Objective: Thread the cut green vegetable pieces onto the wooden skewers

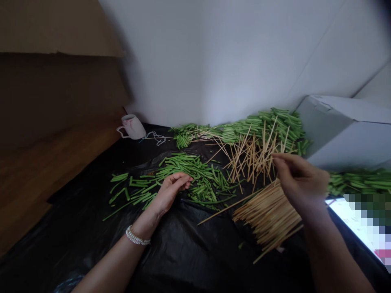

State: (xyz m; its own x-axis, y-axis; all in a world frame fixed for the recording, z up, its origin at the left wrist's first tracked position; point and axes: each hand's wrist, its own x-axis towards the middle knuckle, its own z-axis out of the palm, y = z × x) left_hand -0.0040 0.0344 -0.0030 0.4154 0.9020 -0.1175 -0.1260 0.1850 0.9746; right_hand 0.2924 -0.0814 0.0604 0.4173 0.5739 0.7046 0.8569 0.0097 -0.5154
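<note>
My left hand (175,188) is closed, its fingertips pinched together over a loose pile of cut green stems (210,177) that look like green bean or garlic-stem pieces. Whatever may be between those fingers is hidden. On the right, my right hand (301,179) is raised with thumb and fingers pinched, above a dense bundle of thin wooden skewers (271,217). What it holds, if anything, cannot be made out against the sticks behind. Just beyond its fingertips lies a criss-crossed heap of skewers (252,158), some with green pieces at their far ends.
Black plastic sheeting (183,252) covers the work surface. A white mug (133,127) stands at the back left beside a tangled pale cord (157,138). Stacked green stems (275,124) lie along the wall. A white box (345,130) and a lit screen (351,215) are at right.
</note>
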